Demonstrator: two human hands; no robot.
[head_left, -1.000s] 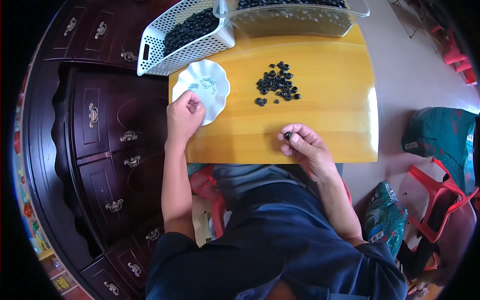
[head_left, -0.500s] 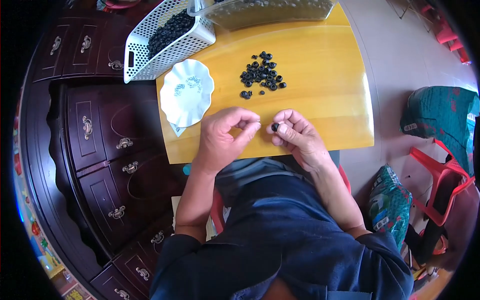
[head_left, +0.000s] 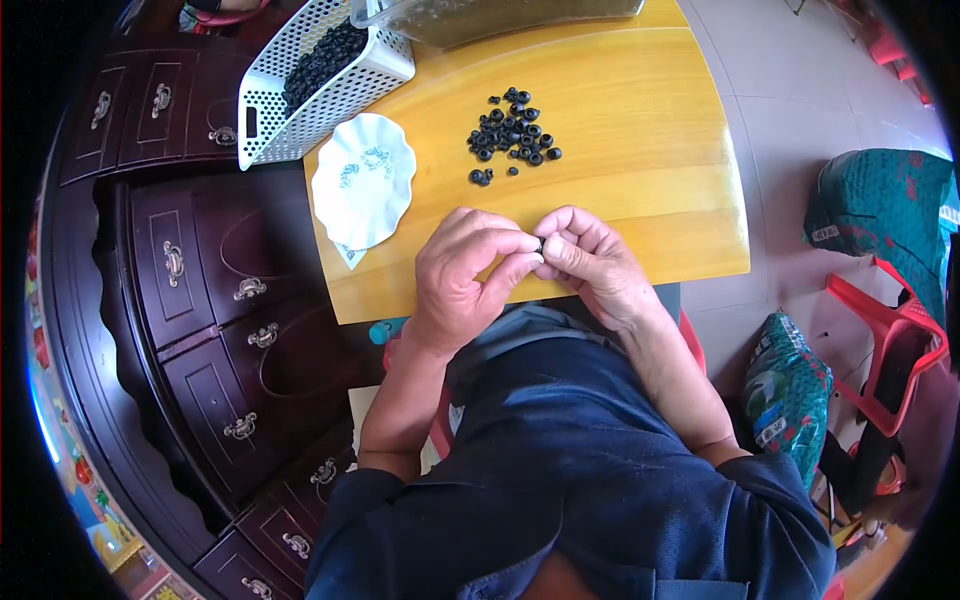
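Both hands meet over the near part of the yellow table [head_left: 640,215]. Between their fingertips is a small black ring-shaped part [head_left: 541,245], mostly hidden by the fingers. My right hand [head_left: 596,262] holds it in a pinch between thumb and fingers. The thumb and index finger of my left hand [head_left: 468,268] close on its left side; whether they also hold a smaller piece cannot be seen. Beyond the hands lies a loose pile of similar black ring-shaped parts [head_left: 513,130]. A white wavy-rimmed dish [head_left: 362,205] sits left of the pile.
A white perforated basket [head_left: 345,105] of black parts stands at the far left, beside a clear bin [head_left: 500,22] at the back edge. Dark wooden drawers [head_left: 200,245] line the left. Right of the table are green bags [head_left: 875,205] and a red plastic stool [head_left: 880,320].
My left hand has moved right, and its pinched fingertips now touch the black part in my right hand. Before, the hands were apart. The whole view has shifted slightly.
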